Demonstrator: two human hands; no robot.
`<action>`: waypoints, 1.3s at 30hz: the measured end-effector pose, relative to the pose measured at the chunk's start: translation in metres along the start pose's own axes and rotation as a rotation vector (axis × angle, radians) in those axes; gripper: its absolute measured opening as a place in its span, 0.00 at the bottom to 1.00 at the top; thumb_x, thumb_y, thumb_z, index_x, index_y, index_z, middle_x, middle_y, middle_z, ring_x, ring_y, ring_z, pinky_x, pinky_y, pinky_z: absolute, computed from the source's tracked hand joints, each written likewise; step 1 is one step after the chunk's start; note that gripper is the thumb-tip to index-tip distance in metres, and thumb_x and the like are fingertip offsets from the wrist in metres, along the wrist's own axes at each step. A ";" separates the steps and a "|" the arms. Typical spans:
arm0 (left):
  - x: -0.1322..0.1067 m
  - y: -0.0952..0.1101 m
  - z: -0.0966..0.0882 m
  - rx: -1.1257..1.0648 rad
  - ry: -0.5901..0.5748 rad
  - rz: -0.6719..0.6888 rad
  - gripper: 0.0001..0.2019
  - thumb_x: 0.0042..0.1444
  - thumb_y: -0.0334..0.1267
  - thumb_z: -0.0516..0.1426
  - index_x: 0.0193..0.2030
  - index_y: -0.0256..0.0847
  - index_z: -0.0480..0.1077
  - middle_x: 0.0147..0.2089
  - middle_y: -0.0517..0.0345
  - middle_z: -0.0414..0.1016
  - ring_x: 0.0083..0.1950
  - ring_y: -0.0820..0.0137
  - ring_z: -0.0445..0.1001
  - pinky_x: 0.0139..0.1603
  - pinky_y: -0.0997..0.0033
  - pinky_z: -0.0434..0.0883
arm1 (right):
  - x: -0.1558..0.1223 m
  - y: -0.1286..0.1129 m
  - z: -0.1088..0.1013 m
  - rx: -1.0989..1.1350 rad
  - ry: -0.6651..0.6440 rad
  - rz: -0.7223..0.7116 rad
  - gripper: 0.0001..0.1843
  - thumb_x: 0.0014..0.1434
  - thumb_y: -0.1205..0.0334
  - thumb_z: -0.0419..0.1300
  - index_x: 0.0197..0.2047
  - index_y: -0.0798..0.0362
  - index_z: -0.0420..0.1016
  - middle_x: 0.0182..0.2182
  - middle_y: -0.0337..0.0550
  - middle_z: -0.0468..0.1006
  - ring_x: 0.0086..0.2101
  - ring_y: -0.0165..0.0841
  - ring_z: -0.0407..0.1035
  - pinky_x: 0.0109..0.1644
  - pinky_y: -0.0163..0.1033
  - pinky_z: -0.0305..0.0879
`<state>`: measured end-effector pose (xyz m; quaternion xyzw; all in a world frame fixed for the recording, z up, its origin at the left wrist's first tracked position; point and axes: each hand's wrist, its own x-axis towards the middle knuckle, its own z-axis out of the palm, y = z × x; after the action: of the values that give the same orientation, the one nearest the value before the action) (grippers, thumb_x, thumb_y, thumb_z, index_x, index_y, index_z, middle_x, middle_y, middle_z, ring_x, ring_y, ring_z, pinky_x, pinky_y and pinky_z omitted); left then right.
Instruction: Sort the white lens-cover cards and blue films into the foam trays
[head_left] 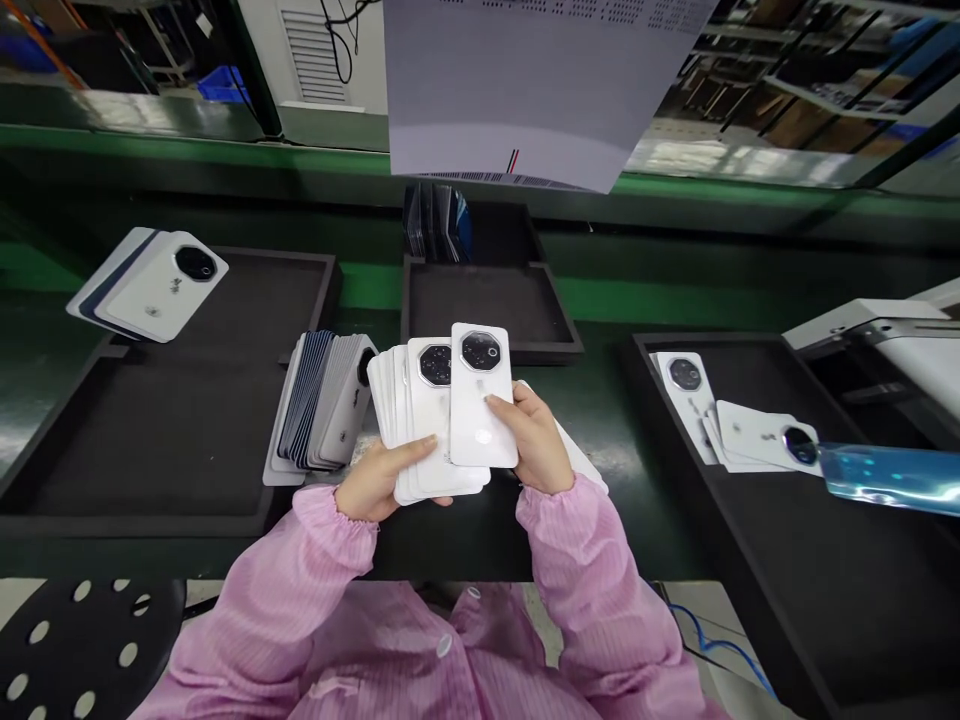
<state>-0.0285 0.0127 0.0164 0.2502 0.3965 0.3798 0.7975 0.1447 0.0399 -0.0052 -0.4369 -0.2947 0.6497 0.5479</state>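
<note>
My left hand (pixel 379 480) is closed under a fanned stack of white phone back covers (pixel 409 410), thumb lying across the front. My right hand (pixel 534 438) pinches a single white back cover (pixel 480 405) with a dark octagonal camera ring, held upright just in front of the stack. Both sleeves are pink. To the left of my hands, a row of covers (pixel 322 400) stands on edge on the bench, some white, some with dark edges.
A dark tray (pixel 225 330) lies at the left with a few covers (pixel 150 285) on its far corner. A second tray (pixel 487 300) sits ahead, holding upright dark parts (pixel 435 222). A right tray (pixel 787 520) holds several covers (pixel 739 425) and a blue film (pixel 889 478). A perforated stool (pixel 75 640) is at the lower left.
</note>
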 end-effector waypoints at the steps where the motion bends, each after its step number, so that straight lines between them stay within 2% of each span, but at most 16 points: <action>1: 0.000 -0.001 0.000 0.002 -0.002 -0.009 0.27 0.52 0.32 0.59 0.59 0.38 0.60 0.46 0.44 0.76 0.36 0.58 0.78 0.21 0.66 0.77 | 0.000 0.003 0.002 -0.003 -0.004 0.007 0.15 0.46 0.58 0.67 0.37 0.52 0.71 0.37 0.40 0.79 0.36 0.35 0.74 0.41 0.41 0.70; 8: 0.001 -0.004 0.000 0.003 -0.034 -0.028 0.28 0.52 0.32 0.59 0.60 0.38 0.59 0.44 0.43 0.76 0.36 0.58 0.77 0.22 0.65 0.77 | 0.001 0.007 0.002 -0.023 -0.069 0.031 0.15 0.46 0.57 0.67 0.37 0.53 0.73 0.36 0.41 0.80 0.36 0.35 0.74 0.43 0.42 0.69; 13: 0.001 -0.004 -0.001 -0.011 -0.034 -0.049 0.27 0.52 0.33 0.59 0.60 0.38 0.59 0.46 0.42 0.76 0.36 0.58 0.78 0.22 0.66 0.77 | 0.001 0.005 0.000 -0.066 -0.088 0.055 0.17 0.45 0.55 0.67 0.38 0.53 0.74 0.36 0.43 0.80 0.37 0.36 0.74 0.43 0.43 0.70; 19: 0.002 -0.004 0.000 -0.017 -0.039 -0.050 0.29 0.53 0.33 0.58 0.62 0.40 0.57 0.49 0.42 0.75 0.38 0.56 0.78 0.23 0.65 0.77 | 0.001 0.005 -0.002 -0.070 -0.086 0.053 0.15 0.45 0.56 0.67 0.36 0.54 0.74 0.34 0.42 0.80 0.35 0.36 0.74 0.41 0.43 0.70; 27: 0.002 -0.004 -0.001 -0.010 -0.095 -0.053 0.29 0.53 0.31 0.58 0.62 0.39 0.57 0.51 0.41 0.74 0.41 0.53 0.78 0.25 0.62 0.78 | -0.007 0.002 -0.001 -0.177 -0.047 -0.147 0.11 0.48 0.56 0.66 0.34 0.51 0.74 0.34 0.40 0.79 0.33 0.32 0.72 0.36 0.39 0.70; 32: 0.002 -0.005 -0.002 0.013 -0.113 -0.047 0.27 0.53 0.32 0.58 0.60 0.37 0.60 0.49 0.41 0.75 0.40 0.52 0.77 0.25 0.61 0.78 | -0.011 -0.002 0.000 -0.216 -0.049 -0.179 0.10 0.49 0.56 0.65 0.35 0.50 0.74 0.34 0.39 0.78 0.34 0.33 0.72 0.36 0.39 0.70; 36: 0.002 -0.006 -0.002 0.053 -0.122 -0.029 0.26 0.51 0.34 0.60 0.57 0.33 0.64 0.45 0.40 0.77 0.36 0.53 0.78 0.26 0.60 0.78 | -0.012 -0.004 0.000 -0.217 -0.051 -0.200 0.10 0.49 0.56 0.65 0.35 0.49 0.73 0.33 0.39 0.77 0.34 0.33 0.71 0.36 0.39 0.70; 39: 0.002 -0.007 -0.003 0.068 -0.109 -0.024 0.26 0.50 0.34 0.60 0.57 0.34 0.64 0.44 0.40 0.77 0.35 0.53 0.78 0.26 0.60 0.78 | -0.012 -0.003 0.000 -0.220 -0.049 -0.212 0.10 0.49 0.56 0.65 0.35 0.50 0.73 0.32 0.39 0.77 0.33 0.33 0.71 0.36 0.39 0.70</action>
<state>-0.0272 0.0111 0.0092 0.2927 0.3680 0.3421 0.8135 0.1467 0.0289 0.0005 -0.4449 -0.4216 0.5625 0.5548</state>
